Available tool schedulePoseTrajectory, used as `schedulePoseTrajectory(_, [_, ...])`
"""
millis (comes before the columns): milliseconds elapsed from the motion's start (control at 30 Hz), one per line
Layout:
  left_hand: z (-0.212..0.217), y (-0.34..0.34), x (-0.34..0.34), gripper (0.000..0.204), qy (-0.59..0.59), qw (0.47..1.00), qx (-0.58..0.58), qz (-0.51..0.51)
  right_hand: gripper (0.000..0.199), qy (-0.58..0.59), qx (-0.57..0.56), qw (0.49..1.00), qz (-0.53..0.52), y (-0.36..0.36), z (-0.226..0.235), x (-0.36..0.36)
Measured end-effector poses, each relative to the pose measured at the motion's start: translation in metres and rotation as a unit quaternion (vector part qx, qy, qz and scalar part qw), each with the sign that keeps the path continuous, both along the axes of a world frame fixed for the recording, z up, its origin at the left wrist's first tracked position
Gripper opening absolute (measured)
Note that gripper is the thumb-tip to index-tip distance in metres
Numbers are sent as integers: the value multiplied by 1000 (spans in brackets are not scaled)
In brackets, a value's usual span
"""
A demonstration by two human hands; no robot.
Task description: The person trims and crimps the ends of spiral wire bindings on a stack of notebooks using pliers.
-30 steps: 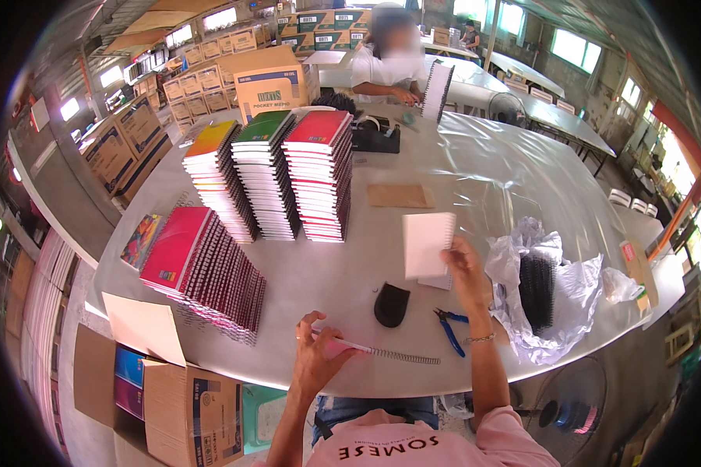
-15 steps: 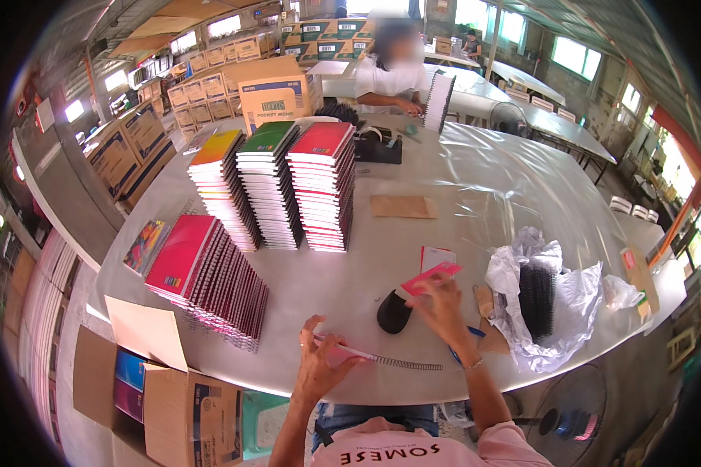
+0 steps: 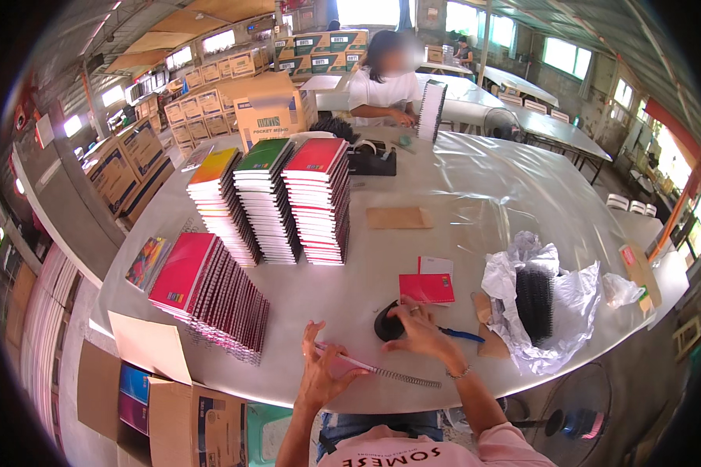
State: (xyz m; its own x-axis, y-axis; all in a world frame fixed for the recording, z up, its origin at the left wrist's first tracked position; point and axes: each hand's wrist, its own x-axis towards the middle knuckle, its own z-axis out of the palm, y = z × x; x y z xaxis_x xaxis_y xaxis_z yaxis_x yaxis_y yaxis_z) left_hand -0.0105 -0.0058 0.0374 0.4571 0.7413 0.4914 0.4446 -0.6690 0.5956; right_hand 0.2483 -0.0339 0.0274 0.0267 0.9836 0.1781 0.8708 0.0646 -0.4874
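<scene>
Near the front edge of the table, my left hand [image 3: 327, 377] pinches a thin pink notebook [image 3: 336, 361] along its bound edge. A loose metal spiral coil [image 3: 407, 379] runs out of that edge to the right. My right hand [image 3: 427, 336] is beside a black rounded object [image 3: 385, 321]. Its fingers are spread and curved over that object's right side, and its exact kind is unclear. Just beyond my right hand lies a red notebook cover [image 3: 427, 289], partly over a white sheet with a red border [image 3: 435, 265].
Tall notebook stacks [image 3: 317, 206] and a spiral-bound red stack [image 3: 210, 296] stand at left. A blue-handled tool [image 3: 463, 335] lies right of my hand, by crumpled wrapping [image 3: 572, 311] holding black coils [image 3: 534, 303]. An opened carton [image 3: 167, 416] stands lower left. A person [image 3: 383, 86] sits across.
My right hand has let go of the red cover, which now lies on the table, and has moved down and left to the black object. My left hand still holds the notebook.
</scene>
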Motion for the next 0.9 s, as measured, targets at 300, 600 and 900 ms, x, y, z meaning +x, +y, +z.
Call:
schedulePoseTrajectory(300, [-27,3,3,75,-18,999,-14,40,60,150,16,985,86,-2,-18,-13])
schedulePoseTrajectory(600, [-47,7,10,88,-59,998,-18,21,65,620,-166,696,321,-44,-8,4])
schedulePoseTrajectory(900, [-36,0,20,81,-34,999,-28,15,59,311,-125,929,159,-55,14,13])
